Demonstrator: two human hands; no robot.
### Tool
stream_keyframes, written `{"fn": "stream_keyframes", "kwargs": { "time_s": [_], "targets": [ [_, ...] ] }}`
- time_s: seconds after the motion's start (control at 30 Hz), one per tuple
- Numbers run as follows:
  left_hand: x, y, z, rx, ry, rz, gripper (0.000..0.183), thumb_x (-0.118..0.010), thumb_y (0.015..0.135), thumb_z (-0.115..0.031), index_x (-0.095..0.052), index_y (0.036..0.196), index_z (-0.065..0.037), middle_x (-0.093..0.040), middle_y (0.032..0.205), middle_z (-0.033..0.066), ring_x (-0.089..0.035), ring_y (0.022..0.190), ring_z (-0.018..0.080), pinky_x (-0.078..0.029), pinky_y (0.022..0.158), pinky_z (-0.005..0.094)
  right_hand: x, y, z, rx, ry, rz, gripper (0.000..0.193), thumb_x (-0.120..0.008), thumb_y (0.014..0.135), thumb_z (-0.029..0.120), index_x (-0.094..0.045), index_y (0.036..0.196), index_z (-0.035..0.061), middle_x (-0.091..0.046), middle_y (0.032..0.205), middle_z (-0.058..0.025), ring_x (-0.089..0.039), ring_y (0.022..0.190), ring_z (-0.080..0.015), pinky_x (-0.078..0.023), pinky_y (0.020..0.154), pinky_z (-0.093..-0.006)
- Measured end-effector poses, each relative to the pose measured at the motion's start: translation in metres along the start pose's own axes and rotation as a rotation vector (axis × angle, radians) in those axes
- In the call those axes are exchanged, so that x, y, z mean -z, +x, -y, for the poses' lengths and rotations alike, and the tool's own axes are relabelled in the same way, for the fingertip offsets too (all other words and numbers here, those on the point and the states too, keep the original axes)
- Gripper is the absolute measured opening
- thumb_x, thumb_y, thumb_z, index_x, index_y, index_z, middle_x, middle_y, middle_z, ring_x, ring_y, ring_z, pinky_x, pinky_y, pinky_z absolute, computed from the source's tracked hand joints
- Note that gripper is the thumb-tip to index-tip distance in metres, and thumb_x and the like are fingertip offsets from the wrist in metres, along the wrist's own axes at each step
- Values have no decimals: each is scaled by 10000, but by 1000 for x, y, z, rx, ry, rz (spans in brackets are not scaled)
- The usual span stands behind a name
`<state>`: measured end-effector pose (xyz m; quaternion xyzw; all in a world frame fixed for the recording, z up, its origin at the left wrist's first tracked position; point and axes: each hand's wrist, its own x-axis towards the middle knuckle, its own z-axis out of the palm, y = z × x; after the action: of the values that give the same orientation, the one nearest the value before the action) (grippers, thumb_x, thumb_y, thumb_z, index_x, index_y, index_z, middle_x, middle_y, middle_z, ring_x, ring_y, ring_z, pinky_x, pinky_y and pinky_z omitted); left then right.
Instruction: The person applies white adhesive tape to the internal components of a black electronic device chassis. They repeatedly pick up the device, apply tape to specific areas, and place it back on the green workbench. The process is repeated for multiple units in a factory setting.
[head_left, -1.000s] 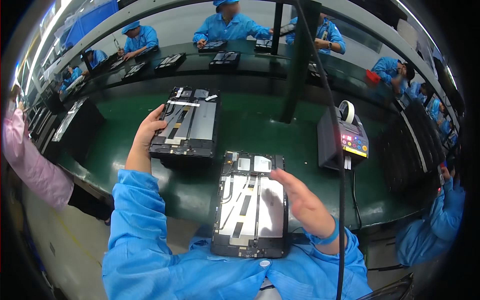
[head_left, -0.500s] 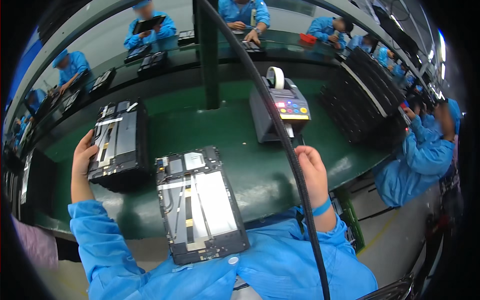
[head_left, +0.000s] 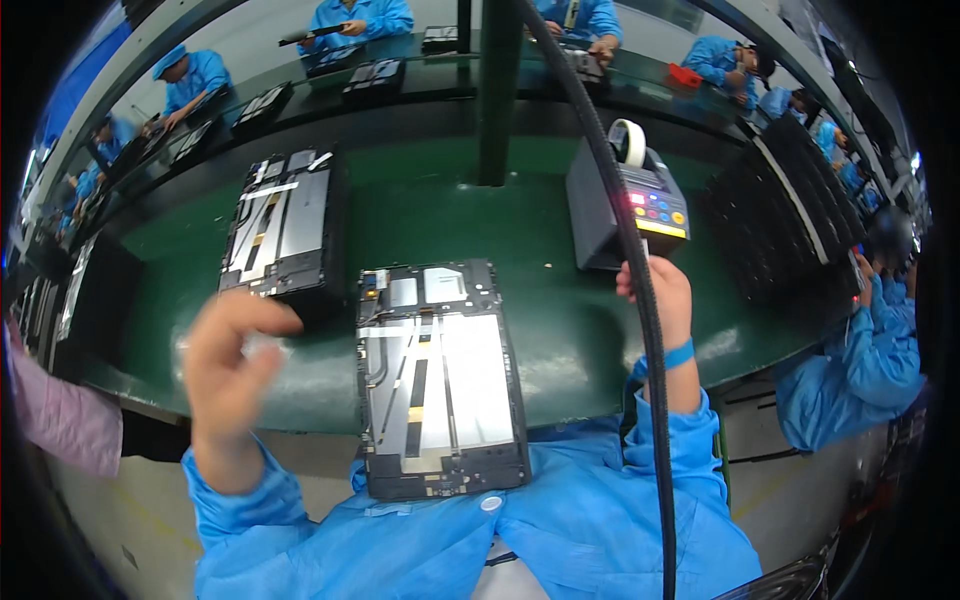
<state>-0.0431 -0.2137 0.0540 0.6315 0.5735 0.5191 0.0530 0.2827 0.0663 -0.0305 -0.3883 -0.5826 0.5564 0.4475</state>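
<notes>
An opened tablet [head_left: 470, 375] with its inner metal plates, ribbon cables and black frame showing lies in front of me, its near end against my blue jacket. No hand touches it. My left hand [head_left: 235, 365], slightly blurred, hovers left of it with thumb and fingers apart and nothing between them. Just beyond that hand stands a stack of similar opened tablets [head_left: 300, 225]. My right hand [head_left: 668, 295] is at the front of a grey tape dispenser [head_left: 597, 220], its fingers pinched at the short white tape strip [head_left: 646, 244]. A black cable partly covers these fingers.
The black cable [head_left: 645, 320] runs down across the view. A tall stack of black trays [head_left: 775, 215] stands at the right of the green table [head_left: 430, 220], and more tablets [head_left: 85, 290] at far left. Co-workers in blue sit beyond and to the right.
My left hand has let go of the tablet stack and come back toward me. My right hand has moved up to the dispenser's front. The whole view has shifted.
</notes>
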Motion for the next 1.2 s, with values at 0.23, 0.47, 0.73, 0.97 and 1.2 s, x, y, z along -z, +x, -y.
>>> {"fn": "stream_keyframes", "kwargs": {
  "time_s": [0.23, 0.47, 0.73, 0.97, 1.2],
  "targets": [
    [-83, -32, -35, 289, -241, 223, 247, -758, 726, -93, -674, 941, -4, -651, 776, 83, -590, 661, 179, -456, 574, 290, -89, -86, 43, 484, -434, 920, 169, -607, 857, 211, -663, 871, 52, -636, 755, -109, -627, 711, -275, -486, 619, -368],
    [-90, -49, -25, 242, -94, 105, 58, -719, 760, -51, -673, 786, -30, -637, 703, 71, -589, 625, 203, -458, 563, 302, -104, -103, 42, 517, -610, 789, 228, -642, 835, 257, -685, 986, 92, -637, 770, -116, -627, 739, -295, -490, 628, -391],
    [-84, -49, -13, 148, -77, 36, 88, -704, 775, -57, -673, 841, -8, -641, 737, 94, -600, 665, 234, -470, 606, 324, -124, -93, 49, 686, -521, 764, 168, -663, 804, 197, -592, 782, 46, -578, 722, -123, -591, 714, -323, -457, 614, -417],
    [-74, -32, 40, 76, 465, -115, 229, -685, 738, -34, -655, 958, 20, -626, 861, 135, -613, 781, 283, -482, 681, 351, -166, -55, 58, 441, -520, 762, 366, -668, 799, 148, -517, 1111, 32, -635, 950, -143, -626, 860, -327, -489, 741, -403],
    [-77, -32, 54, 109, 429, -127, 186, -672, 743, -54, -656, 924, -13, -619, 869, 125, -610, 800, 300, -490, 703, 372, -217, -15, 36, 644, -728, 949, 491, -672, 766, 52, -471, 1214, 60, -634, 849, -120, -616, 847, -319, -479, 726, -407]
  ]
}}
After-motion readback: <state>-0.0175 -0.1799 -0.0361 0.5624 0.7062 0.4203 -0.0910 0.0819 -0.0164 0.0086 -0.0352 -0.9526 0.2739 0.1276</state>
